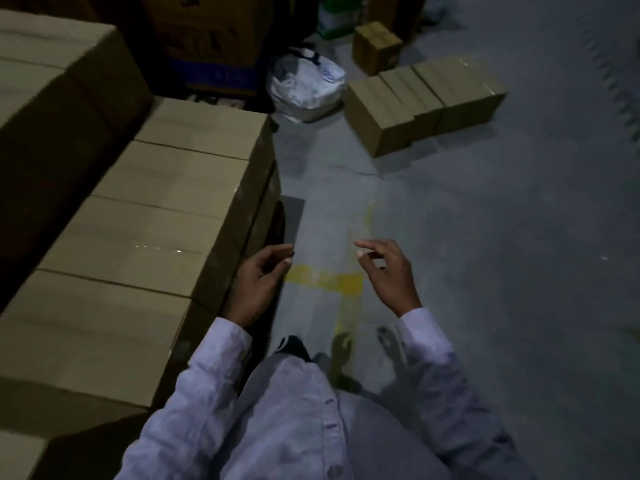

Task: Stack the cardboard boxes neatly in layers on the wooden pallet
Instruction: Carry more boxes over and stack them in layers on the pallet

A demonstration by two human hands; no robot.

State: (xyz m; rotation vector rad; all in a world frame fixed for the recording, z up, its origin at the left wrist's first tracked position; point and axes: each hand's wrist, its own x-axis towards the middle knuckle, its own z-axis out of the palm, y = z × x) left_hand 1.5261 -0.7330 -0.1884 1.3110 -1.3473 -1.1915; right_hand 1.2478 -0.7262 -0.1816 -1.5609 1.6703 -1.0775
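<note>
The stack of cardboard boxes (138,237) runs off the left edge. A dark slab (292,220) at its foot is perhaps the pallet, mostly hidden. Behind the stack, a printed carton (207,46) blurs unreadably.

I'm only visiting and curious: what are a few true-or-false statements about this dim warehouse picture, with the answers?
1. The left hand and the right hand hold nothing. True.
2. A row of brown cardboard boxes sits on the grey concrete floor ahead. True.
3. The tall stack of brown cardboard boxes stands on the person's right. False: it stands on their left.
4. The white plastic bag lies on top of that stack. False: it sits on the floor.
5. The painted floor marking near the hands is yellow. True.
</note>
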